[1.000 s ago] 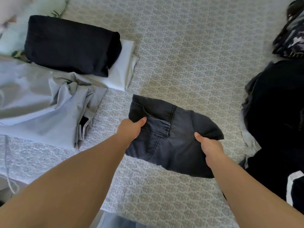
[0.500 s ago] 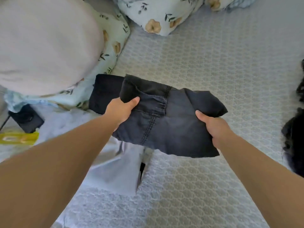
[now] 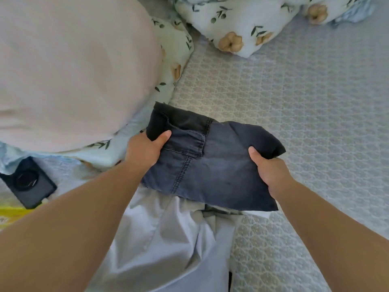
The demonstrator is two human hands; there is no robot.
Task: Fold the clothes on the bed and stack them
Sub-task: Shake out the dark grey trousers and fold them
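I have both hands clamped on the folded dark denim piece (image 3: 212,165): my left hand (image 3: 145,150) pinches its left edge with the thumb lying on top by the pocket seam, and my right hand (image 3: 271,171) pinches the right edge the same way, so the bundle hangs between them just above the pale grey garment (image 3: 168,245) spread on the bed (image 3: 305,106). Working down from the biggest thing that could spoil this: the large plain pillow (image 3: 69,70) bulges in close on the left, and if I set the denim down too far that way it will ride up the slope and slide open. Next, the grey garment underneath looks rumpled rather than squared, so a stack started on it may sit crooked and tip. The denim itself is the likelier trouble; its far right corner droops past my thumb, and letting go unevenly would let the fold spring apart. I cannot tell whether another dark folded item lies under its far edge, since the bundle hides that spot. Smallest, the black phone-like device (image 3: 29,182) near the left edge sits well apart, but a sweeping elbow could nudge it.
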